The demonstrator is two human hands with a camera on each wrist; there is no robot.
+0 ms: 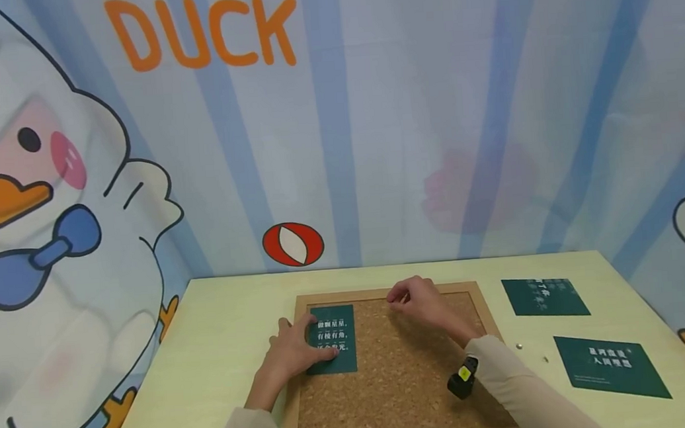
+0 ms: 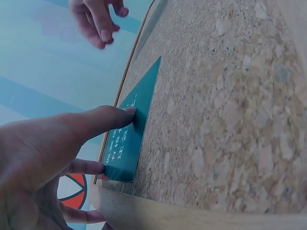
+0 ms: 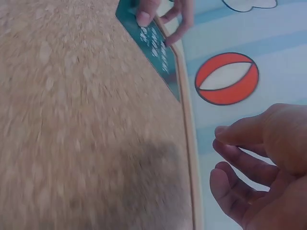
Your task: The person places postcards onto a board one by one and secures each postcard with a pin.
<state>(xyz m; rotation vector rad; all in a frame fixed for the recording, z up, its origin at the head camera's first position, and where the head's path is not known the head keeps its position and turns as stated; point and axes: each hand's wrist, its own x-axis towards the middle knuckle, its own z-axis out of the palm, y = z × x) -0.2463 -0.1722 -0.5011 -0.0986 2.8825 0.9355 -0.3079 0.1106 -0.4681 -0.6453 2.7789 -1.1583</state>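
A dark green card (image 1: pixel 342 346) printed with white characters lies at the left of a wood-framed cork board (image 1: pixel 391 396). My left hand (image 1: pixel 295 348) has its fingers spread along the card's left side, and its thumb (image 2: pixel 122 116) presses on the card's face. Over the board's far edge is my right hand (image 1: pixel 425 304), raised off the cork. Its thumb (image 3: pixel 240 132) and forefinger bring their tips close together, while the other fingers curl loosely. Whether something tiny sits between those tips cannot be made out.
Two more green cards, a far one (image 1: pixel 545 296) and a nearer one (image 1: pixel 612 367), lie on the pale table (image 1: pixel 233 354) right of the board. Small shiny bits, one beside the frame (image 1: pixel 519 345), lie near them. A duck-printed curtain (image 1: pixel 383 118) hangs behind.
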